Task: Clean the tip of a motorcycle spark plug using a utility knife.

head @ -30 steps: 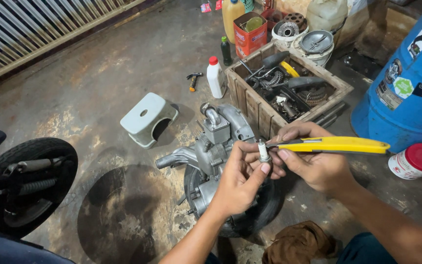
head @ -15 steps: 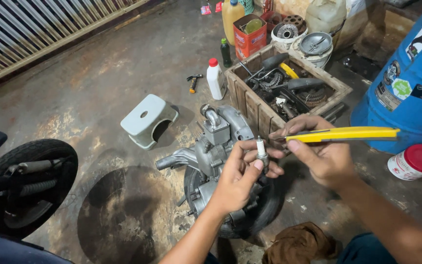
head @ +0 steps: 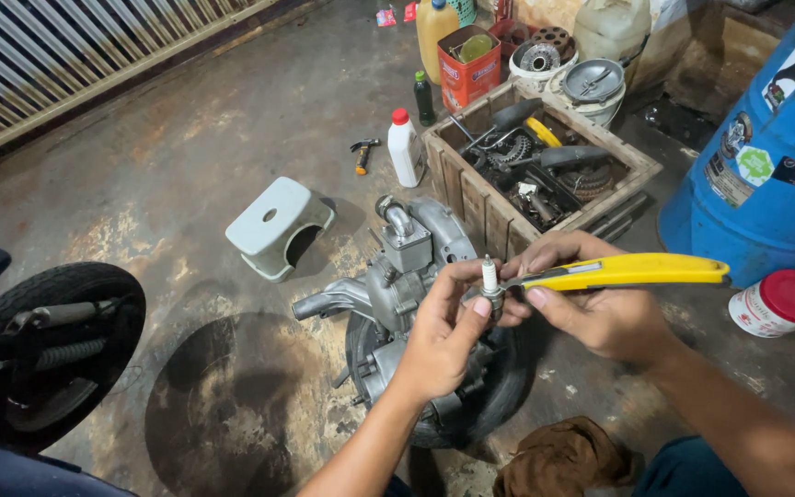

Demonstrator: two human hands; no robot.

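Note:
My left hand [head: 441, 333] pinches a small spark plug [head: 489, 277] upright between thumb and fingers, white tip up. My right hand [head: 591, 308] grips a yellow utility knife [head: 635, 271], its front end pressed against the plug's lower part. Both hands hover just above a grey engine block [head: 404, 267] that rests on a black tyre [head: 494, 398] on the concrete floor.
A wooden crate of tools and parts [head: 538, 168] stands behind the engine, a blue drum [head: 766, 175] at right, a red-lidded jar [head: 782, 302] beside it. A grey step stool [head: 275, 226], white bottle [head: 404, 146], brown rag [head: 565, 458] and a scooter wheel [head: 43, 340] lie around.
The hands have shifted slightly up and right together. The spark plug now stands more upright, and the knife sits against its base.

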